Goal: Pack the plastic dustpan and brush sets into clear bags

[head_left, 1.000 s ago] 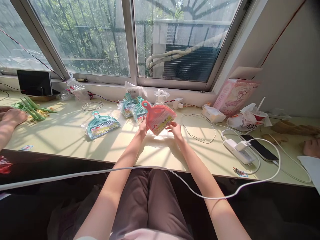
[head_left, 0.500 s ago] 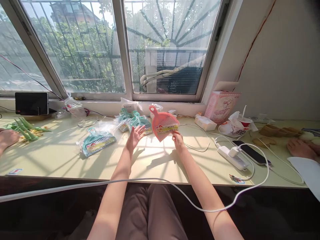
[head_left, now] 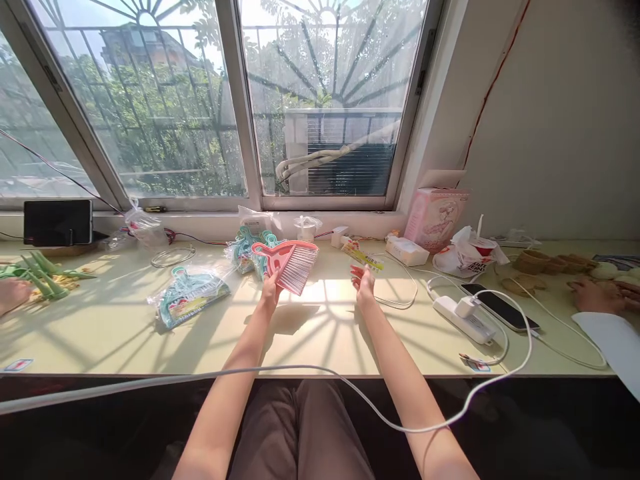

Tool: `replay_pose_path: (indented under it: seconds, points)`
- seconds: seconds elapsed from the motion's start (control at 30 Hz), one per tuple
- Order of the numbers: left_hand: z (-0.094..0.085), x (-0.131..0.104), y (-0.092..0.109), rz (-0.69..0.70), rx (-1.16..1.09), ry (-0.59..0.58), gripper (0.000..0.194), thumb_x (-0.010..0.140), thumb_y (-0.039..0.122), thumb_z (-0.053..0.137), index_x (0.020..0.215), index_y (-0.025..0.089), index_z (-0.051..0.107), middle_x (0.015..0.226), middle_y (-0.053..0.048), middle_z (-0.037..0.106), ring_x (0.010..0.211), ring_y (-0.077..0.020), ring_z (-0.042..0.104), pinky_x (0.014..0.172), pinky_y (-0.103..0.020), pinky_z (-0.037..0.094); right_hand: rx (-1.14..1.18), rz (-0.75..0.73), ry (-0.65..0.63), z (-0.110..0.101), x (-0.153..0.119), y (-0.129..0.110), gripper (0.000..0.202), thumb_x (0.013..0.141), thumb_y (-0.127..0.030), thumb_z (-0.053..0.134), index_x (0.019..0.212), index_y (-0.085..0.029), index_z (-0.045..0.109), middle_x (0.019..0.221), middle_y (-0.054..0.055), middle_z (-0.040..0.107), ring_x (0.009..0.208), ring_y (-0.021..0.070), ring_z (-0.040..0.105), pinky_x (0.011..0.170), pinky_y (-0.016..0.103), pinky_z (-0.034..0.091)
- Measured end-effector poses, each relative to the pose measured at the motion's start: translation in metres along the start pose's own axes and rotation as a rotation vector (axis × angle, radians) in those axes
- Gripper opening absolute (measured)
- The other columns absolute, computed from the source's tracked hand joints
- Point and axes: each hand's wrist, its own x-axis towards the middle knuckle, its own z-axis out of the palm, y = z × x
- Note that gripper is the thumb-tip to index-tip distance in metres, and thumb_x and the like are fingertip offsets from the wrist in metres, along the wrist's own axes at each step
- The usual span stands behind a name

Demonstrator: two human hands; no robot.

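My left hand (head_left: 271, 288) is closed on a pink dustpan-and-brush set (head_left: 287, 263), raised over the table with its pale bristles turned right. My right hand (head_left: 365, 283) pinches a yellow-and-green printed label card (head_left: 364, 256), which is apart from the set. Behind my left hand lie several teal dustpan-and-brush sets (head_left: 246, 248), some in clear plastic. Another teal set (head_left: 193, 292) rests to the left in its clear bag, with a printed label on it.
To the right are a white power strip (head_left: 463, 319), a phone (head_left: 500, 307), a pink box (head_left: 437, 217) and loose cables. A tablet (head_left: 59, 222) stands at far left. Another person's hand (head_left: 14, 293) is at left; a co-worker's hands (head_left: 595, 295) are at right. A white cable crosses my forearms.
The pink set has passed from my right hand to my left, turning to show its bristles. The label card has come off and is in my right hand. My view has tilted slightly up.
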Motion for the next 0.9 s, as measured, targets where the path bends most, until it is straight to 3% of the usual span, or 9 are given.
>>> replay_pose_path:
  seconds: [0.07,0.17,0.33,0.43,0.57,0.67,0.73,0.8,0.9]
  points:
    - [0.000,-0.001,0.002,-0.003,0.013,0.016,0.048,0.087,0.037,0.073,0.133,0.022,0.069,0.142,-0.017,0.074,0.148,-0.0384,0.059,0.118,-0.056,0.055,0.093,0.060,0.135,-0.011,0.010,-0.003,0.055,0.098,-0.074,0.048,0.074,-0.026,0.061,0.052,-0.002,0.055,0.037,0.0118,0.040,0.041,0.027,0.036]
    - [0.000,-0.002,0.002,-0.019,0.035,0.022,0.046,0.087,0.039,0.074,0.129,0.022,0.068,0.142,-0.016,0.074,0.147,-0.0385,0.060,0.115,-0.055,0.058,0.123,0.116,0.176,-0.021,0.017,-0.004,0.048,0.101,-0.067,0.045,0.081,-0.028,0.065,0.046,-0.006,0.043,0.035,0.0131,0.029,0.037,0.028,0.029]
    - [0.002,-0.001,-0.004,-0.014,0.077,-0.021,0.048,0.090,0.047,0.074,0.130,0.022,0.067,0.139,-0.015,0.075,0.142,-0.0344,0.064,0.114,-0.051,0.058,0.131,0.092,0.159,-0.025,0.021,-0.003,0.039,0.101,-0.056,0.043,0.105,-0.028,0.070,0.068,0.001,0.070,0.042,0.0145,0.042,0.041,0.026,0.035]
    - [0.004,0.002,-0.007,-0.009,0.071,-0.063,0.052,0.093,0.050,0.073,0.136,0.021,0.066,0.139,-0.015,0.074,0.142,-0.0352,0.063,0.115,-0.051,0.057,0.063,0.032,0.042,-0.020,0.021,-0.004,0.036,0.094,-0.056,0.055,0.111,-0.028,0.071,0.086,0.003,0.078,0.052,0.0137,0.055,0.047,0.024,0.039]
    - [0.010,-0.003,-0.013,-0.019,0.134,-0.181,0.070,0.090,0.071,0.074,0.138,0.020,0.068,0.135,-0.017,0.076,0.139,-0.0431,0.063,0.112,-0.057,0.056,-0.144,-0.195,-0.126,0.002,0.001,-0.001,0.045,0.091,-0.060,0.059,0.116,-0.025,0.074,0.106,0.008,0.080,0.074,0.0178,0.070,0.060,0.026,0.047]
    - [0.019,-0.017,-0.024,0.016,0.245,-0.400,0.087,0.084,0.089,0.067,0.137,0.019,0.070,0.136,-0.020,0.075,0.134,-0.0460,0.065,0.110,-0.059,0.056,-0.417,-0.560,-0.278,0.022,-0.025,0.004,0.045,0.096,-0.060,0.059,0.117,-0.023,0.075,0.124,0.012,0.078,0.107,0.0271,0.072,0.089,0.037,0.057]
    - [0.026,-0.027,-0.034,0.039,0.290,-0.501,0.092,0.082,0.093,0.065,0.138,0.022,0.070,0.141,-0.019,0.073,0.133,-0.0456,0.065,0.108,-0.059,0.057,-0.598,-0.703,-0.335,0.031,-0.039,0.008,0.039,0.097,-0.055,0.064,0.119,-0.023,0.075,0.127,0.013,0.077,0.120,0.0309,0.069,0.105,0.044,0.053]
    - [0.033,-0.034,-0.045,0.071,0.301,-0.523,0.092,0.079,0.093,0.068,0.140,0.024,0.070,0.146,-0.016,0.070,0.137,-0.0441,0.063,0.111,-0.058,0.055,-0.726,-0.736,-0.349,0.035,-0.046,0.010,0.034,0.095,-0.047,0.070,0.119,-0.024,0.073,0.123,0.012,0.078,0.121,0.0324,0.068,0.110,0.047,0.050]
    - [0.041,-0.038,-0.055,0.153,0.281,-0.534,0.089,0.081,0.090,0.069,0.139,0.022,0.070,0.147,-0.016,0.069,0.142,-0.0406,0.060,0.120,-0.055,0.048,-0.785,-0.656,-0.355,0.033,-0.045,0.010,0.022,0.088,-0.040,0.075,0.103,-0.025,0.071,0.109,0.010,0.080,0.108,0.0310,0.071,0.102,0.044,0.053]
